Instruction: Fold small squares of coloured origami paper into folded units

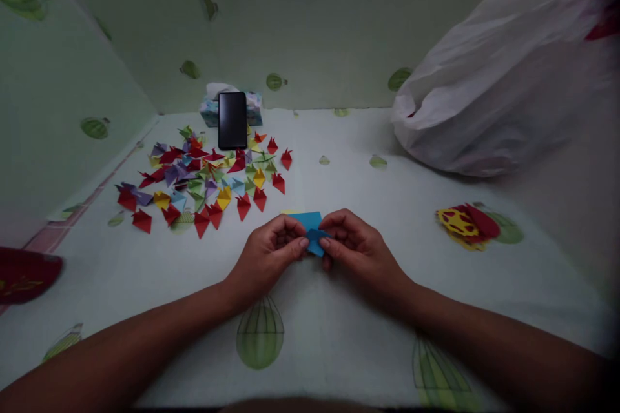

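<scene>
A small blue sheet of paper (pixel 310 227), partly folded, sits between both hands low over the white cloth. My left hand (pixel 268 253) pinches its left side with thumb and fingers curled. From the right, my right hand (pixel 357 246) pinches the same sheet, fingertips meeting the left ones at a fold. A yellowish edge shows just behind the blue paper. Further back on the left lies a pile of folded paper pieces (pixel 203 177) in red, purple, yellow, green and blue.
A black phone (pixel 232 120) leans upright against a tissue box (pixel 255 108) at the back wall. A big white plastic bag (pixel 504 77) fills the right rear. A red and yellow paper stack (pixel 467 222) lies at right. A red object (pixel 24 271) is at the left edge.
</scene>
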Demonstrator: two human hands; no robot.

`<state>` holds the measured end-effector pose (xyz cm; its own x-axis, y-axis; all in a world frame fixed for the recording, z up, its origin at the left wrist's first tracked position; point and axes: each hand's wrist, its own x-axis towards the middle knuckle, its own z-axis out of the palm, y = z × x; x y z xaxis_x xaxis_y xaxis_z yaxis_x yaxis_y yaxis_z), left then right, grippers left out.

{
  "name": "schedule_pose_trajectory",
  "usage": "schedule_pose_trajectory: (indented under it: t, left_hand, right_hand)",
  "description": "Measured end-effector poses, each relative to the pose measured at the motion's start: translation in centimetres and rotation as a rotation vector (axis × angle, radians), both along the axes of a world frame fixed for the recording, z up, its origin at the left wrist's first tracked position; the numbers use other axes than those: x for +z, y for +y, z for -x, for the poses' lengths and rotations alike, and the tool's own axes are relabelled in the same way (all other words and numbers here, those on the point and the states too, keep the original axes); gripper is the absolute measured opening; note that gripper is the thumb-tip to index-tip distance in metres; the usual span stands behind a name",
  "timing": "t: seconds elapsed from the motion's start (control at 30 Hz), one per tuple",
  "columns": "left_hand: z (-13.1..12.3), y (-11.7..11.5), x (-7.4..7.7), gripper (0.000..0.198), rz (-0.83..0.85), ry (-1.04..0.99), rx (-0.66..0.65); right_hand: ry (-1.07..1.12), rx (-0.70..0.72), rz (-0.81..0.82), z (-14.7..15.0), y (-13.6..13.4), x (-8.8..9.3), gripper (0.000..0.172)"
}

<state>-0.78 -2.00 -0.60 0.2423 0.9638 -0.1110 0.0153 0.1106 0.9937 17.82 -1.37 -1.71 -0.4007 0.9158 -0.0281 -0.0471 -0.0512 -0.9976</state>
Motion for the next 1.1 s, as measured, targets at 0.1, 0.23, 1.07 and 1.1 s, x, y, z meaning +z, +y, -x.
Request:
schedule_pose_trajectory:
  t: [0.1, 0.23, 1.07, 1.1]
  left_hand:
    - [0.04, 0.04, -0.19, 0.016, 0.039, -0.002, -0.026]
    - [0.06, 0.00, -0.47, 0.018, 0.064, 0.013, -0.058]
    - [-0.49, -0.61, -0.12, 0.017, 0.144, -0.089, -0.044]
    - [-0.53, -0.60, -0.08, 0.017, 0.152, -0.093, -0.047]
  right_hand:
    - [-0.015, -0.008, -0.007, -0.04, 0.00, 0.08, 0.014]
    - [-0.054, -0.014, -0.023, -0.07, -0.06, 0.37, 0.007]
    - [-0.112, 0.034, -0.182, -0.04, -0.23, 0.61, 0.002]
    - [-0.123, 0.023, -0.191, -0.04, -0.27, 0.58, 0.002]
